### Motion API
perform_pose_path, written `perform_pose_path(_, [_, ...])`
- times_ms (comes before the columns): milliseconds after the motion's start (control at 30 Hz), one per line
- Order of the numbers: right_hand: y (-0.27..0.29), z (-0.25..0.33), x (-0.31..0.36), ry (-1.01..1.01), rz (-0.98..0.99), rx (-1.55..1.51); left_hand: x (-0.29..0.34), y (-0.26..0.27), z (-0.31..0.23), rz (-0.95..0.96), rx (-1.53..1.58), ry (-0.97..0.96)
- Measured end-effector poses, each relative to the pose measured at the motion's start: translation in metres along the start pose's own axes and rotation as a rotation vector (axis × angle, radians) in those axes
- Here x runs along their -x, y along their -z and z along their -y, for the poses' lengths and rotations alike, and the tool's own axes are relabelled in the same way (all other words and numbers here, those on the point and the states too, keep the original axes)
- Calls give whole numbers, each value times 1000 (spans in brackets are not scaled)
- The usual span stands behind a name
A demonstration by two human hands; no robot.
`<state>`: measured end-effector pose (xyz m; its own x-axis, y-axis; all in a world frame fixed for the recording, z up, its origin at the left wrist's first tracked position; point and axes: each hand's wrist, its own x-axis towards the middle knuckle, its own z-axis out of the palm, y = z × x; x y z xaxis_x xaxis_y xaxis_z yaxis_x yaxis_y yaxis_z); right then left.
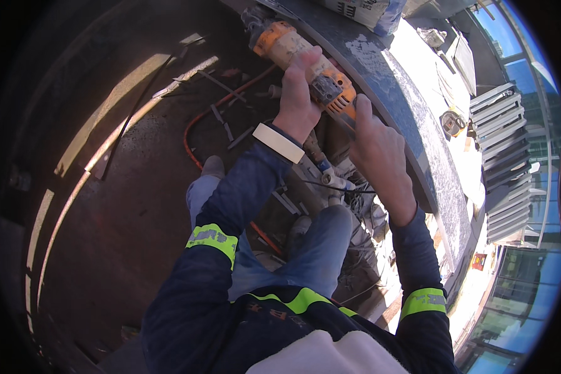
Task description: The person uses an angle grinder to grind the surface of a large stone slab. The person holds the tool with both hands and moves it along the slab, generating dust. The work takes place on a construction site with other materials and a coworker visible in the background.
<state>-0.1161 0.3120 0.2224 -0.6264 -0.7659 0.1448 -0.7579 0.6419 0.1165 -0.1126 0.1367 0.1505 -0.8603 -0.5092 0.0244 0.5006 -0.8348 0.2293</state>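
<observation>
Both of my hands grip a dusty orange and tan angle grinder [293, 51], which slants from upper left to lower right. My left hand [297, 100] is wrapped round the middle of its body. Around the rear end by the orange vents closes my right hand [380, 156]. The grinder's dark head points to the upper left, close to the edge of a curved dark slab [411, 106] with pale dust on top. Whether the disc touches the slab cannot be made out. A black cord runs below my right hand.
An orange hose [190, 137] curves across the floor by my feet, among metal offcuts [221, 121]. Pipes with a white fitting [336, 182] stand under the slab. To the right lie a tape measure [452, 122] and stacked grey profiles [498, 162]. A bag [368, 14] rests on the slab.
</observation>
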Motion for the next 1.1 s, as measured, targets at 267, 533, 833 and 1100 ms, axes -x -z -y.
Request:
perform_pose_path(267, [-3,11,-20,20,22,-3,-24,9,-16,-16,-6,-21])
perform_pose_path(533, [9,0,7,1,52,-20,11,-10,-2,-46,32,60])
perform_pose_path(833, [14,-11,32,-22,22,-22,39,-21,13,-54,-41,34])
perform_pose_path(1100, [11,-7,17,-3,16,-18,20,-13,8,-32,19,27])
